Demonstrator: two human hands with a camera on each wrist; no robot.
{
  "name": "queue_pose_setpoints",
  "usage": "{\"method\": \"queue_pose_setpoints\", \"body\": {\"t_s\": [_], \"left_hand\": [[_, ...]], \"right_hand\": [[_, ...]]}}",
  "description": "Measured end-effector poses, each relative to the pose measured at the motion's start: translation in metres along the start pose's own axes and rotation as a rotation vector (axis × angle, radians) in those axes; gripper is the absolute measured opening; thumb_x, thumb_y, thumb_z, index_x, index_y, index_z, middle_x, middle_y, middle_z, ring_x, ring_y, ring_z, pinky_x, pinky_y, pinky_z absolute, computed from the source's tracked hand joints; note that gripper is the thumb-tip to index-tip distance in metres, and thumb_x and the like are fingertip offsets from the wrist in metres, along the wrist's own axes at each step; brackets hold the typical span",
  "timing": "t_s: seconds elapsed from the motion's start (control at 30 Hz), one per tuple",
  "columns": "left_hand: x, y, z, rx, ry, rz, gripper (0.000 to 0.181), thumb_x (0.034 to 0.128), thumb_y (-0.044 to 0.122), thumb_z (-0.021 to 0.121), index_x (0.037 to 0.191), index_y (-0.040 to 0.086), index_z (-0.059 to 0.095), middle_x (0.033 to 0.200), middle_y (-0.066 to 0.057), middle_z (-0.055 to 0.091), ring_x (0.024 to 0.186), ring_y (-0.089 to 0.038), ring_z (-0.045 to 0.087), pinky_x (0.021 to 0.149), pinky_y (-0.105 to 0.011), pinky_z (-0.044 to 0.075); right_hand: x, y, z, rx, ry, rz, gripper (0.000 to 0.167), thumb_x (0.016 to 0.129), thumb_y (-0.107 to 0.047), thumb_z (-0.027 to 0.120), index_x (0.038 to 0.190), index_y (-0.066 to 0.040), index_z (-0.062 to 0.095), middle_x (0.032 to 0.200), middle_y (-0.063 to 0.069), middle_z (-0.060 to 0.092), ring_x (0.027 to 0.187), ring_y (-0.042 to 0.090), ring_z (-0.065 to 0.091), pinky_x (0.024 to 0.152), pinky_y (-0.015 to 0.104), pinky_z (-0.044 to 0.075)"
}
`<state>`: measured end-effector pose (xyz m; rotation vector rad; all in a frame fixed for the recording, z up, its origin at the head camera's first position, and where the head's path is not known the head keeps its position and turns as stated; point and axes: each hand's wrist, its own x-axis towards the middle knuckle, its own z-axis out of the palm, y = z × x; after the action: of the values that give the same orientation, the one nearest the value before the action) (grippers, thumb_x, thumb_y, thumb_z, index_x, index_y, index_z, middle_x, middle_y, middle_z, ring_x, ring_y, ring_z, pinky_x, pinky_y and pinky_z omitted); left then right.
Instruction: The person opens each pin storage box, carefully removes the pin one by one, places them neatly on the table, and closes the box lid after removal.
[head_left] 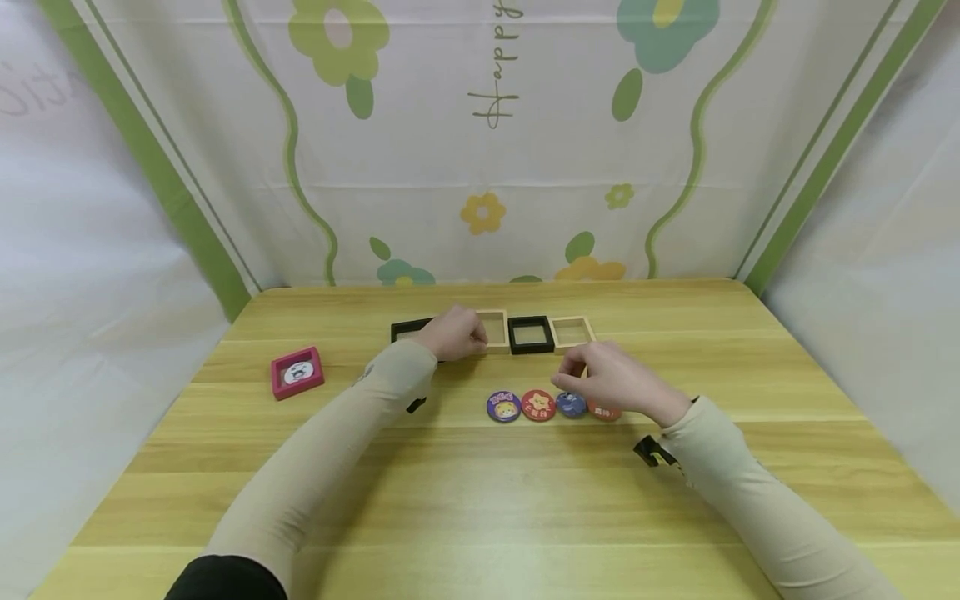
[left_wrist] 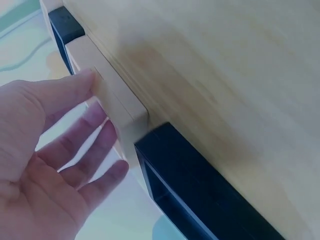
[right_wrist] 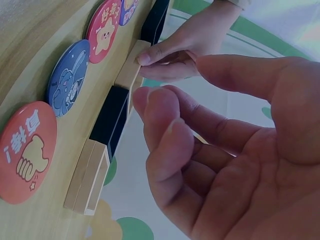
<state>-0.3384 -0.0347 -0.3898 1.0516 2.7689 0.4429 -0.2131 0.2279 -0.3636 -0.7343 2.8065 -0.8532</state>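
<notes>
My left hand (head_left: 453, 335) pinches a light wooden square frame (left_wrist: 111, 87) between thumb and fingers. That frame is in a row, with a black frame (left_wrist: 200, 175) on its left, and another black frame (head_left: 532, 347) and a pale wooden frame (head_left: 572, 320) on its right. Above the table, my right hand (head_left: 615, 379) hovers with loosely curled fingers and nothing in them. Below it lie a blue round badge (right_wrist: 69, 77) and an orange-red one (right_wrist: 27, 152), partly covered in the head view. Beside them are a red star badge (head_left: 538, 406) and a purple badge (head_left: 503, 407).
A pink frame (head_left: 277, 380) holding a white round badge (head_left: 298, 372) lies on the left of the wooden table (head_left: 480, 500). A flower-printed white curtain (head_left: 420, 158) hangs behind the table's back edge, with white fabric on both sides.
</notes>
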Motion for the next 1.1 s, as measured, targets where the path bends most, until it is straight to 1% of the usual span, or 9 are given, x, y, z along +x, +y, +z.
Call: {"method": "queue_pose_setpoints", "body": {"t_s": [0.13, 0.27, 0.4, 0.53, 0.7, 0.77, 0.93, 1.0, 1.1], "left_hand": [[-0.002, 0.002, 0.002, 0.019, 0.009, -0.028, 0.013, 0.0956, 0.022, 0.068, 0.091, 0.014, 0.077, 0.086, 0.005, 0.069, 0.073, -0.010, 0.060, 0.073, -0.029, 0.052], [-0.012, 0.006, 0.001, 0.028, 0.039, -0.071, 0.016, 0.0980, 0.026, 0.064, 0.098, 0.014, 0.075, 0.091, 0.005, 0.068, 0.077, -0.009, 0.060, 0.074, -0.030, 0.051], [-0.033, 0.010, -0.003, 0.041, 0.079, -0.077, 0.019, 0.0996, 0.026, 0.061, 0.102, 0.012, 0.073, 0.095, 0.002, 0.067, 0.082, -0.010, 0.060, 0.078, -0.030, 0.051], [-0.056, 0.013, -0.002, 0.042, 0.110, -0.071, 0.019, 0.0999, 0.024, 0.060, 0.103, 0.011, 0.073, 0.098, 0.000, 0.066, 0.087, -0.013, 0.059, 0.077, -0.030, 0.051], [-0.077, 0.019, 0.001, 0.085, 0.153, -0.053, 0.023, 0.0992, 0.027, 0.062, 0.107, 0.009, 0.073, 0.107, -0.006, 0.067, 0.099, -0.020, 0.059, 0.085, -0.034, 0.050], [-0.085, 0.020, 0.002, 0.105, 0.173, -0.046, 0.027, 0.0993, 0.029, 0.061, 0.110, 0.007, 0.072, 0.107, -0.007, 0.067, 0.098, -0.021, 0.059, 0.086, -0.036, 0.050], [-0.105, 0.015, 0.003, 0.092, 0.223, -0.054, 0.034, 0.0984, 0.031, 0.063, 0.117, 0.003, 0.069, 0.114, -0.011, 0.065, 0.105, -0.027, 0.058, 0.092, -0.043, 0.048], [-0.115, 0.009, 0.002, 0.068, 0.239, -0.062, 0.036, 0.0973, 0.029, 0.065, 0.120, 0.001, 0.067, 0.119, -0.014, 0.063, 0.112, -0.031, 0.057, 0.097, -0.047, 0.045], [-0.130, -0.004, -0.004, 0.022, 0.246, -0.093, 0.041, 0.0951, 0.029, 0.068, 0.123, 0.000, 0.064, 0.126, -0.018, 0.059, 0.120, -0.037, 0.051, 0.101, -0.052, 0.041]], "right_hand": [[0.001, 0.001, 0.001, 0.001, 0.004, -0.016, 0.017, 0.096, -0.021, 0.066, 0.087, -0.007, 0.071, 0.078, -0.002, 0.065, 0.066, 0.012, 0.057, 0.064, 0.032, 0.049], [0.001, 0.001, 0.002, 0.002, 0.010, 0.002, 0.014, 0.096, -0.020, 0.066, 0.088, -0.009, 0.070, 0.078, -0.005, 0.064, 0.069, 0.013, 0.058, 0.065, 0.033, 0.049], [0.003, 0.001, 0.002, -0.001, 0.021, 0.012, 0.012, 0.095, -0.021, 0.066, 0.090, -0.010, 0.069, 0.080, -0.004, 0.063, 0.072, 0.014, 0.059, 0.066, 0.033, 0.050], [0.004, 0.002, 0.002, -0.002, 0.026, -0.002, 0.017, 0.095, -0.022, 0.067, 0.097, -0.005, 0.069, 0.085, -0.001, 0.064, 0.076, 0.015, 0.060, 0.068, 0.035, 0.052], [0.003, 0.005, 0.003, -0.015, 0.040, 0.015, 0.035, 0.094, -0.026, 0.067, 0.114, 0.003, 0.066, 0.106, 0.012, 0.066, 0.098, 0.029, 0.061, 0.083, 0.046, 0.052], [0.002, 0.005, 0.003, -0.019, 0.049, 0.020, 0.040, 0.094, -0.027, 0.067, 0.119, 0.005, 0.063, 0.115, 0.016, 0.063, 0.106, 0.035, 0.057, 0.088, 0.050, 0.049], [0.001, 0.006, 0.003, -0.022, 0.060, 0.021, 0.046, 0.095, -0.027, 0.067, 0.125, 0.005, 0.058, 0.124, 0.019, 0.058, 0.113, 0.040, 0.053, 0.093, 0.053, 0.046], [0.001, 0.006, 0.004, -0.024, 0.056, 0.018, 0.047, 0.095, -0.029, 0.067, 0.126, 0.004, 0.057, 0.125, 0.020, 0.057, 0.114, 0.040, 0.053, 0.093, 0.054, 0.045], [0.000, 0.006, 0.004, -0.031, 0.053, 0.020, 0.049, 0.095, -0.032, 0.066, 0.127, 0.004, 0.056, 0.126, 0.020, 0.056, 0.115, 0.039, 0.052, 0.093, 0.054, 0.045]]}}
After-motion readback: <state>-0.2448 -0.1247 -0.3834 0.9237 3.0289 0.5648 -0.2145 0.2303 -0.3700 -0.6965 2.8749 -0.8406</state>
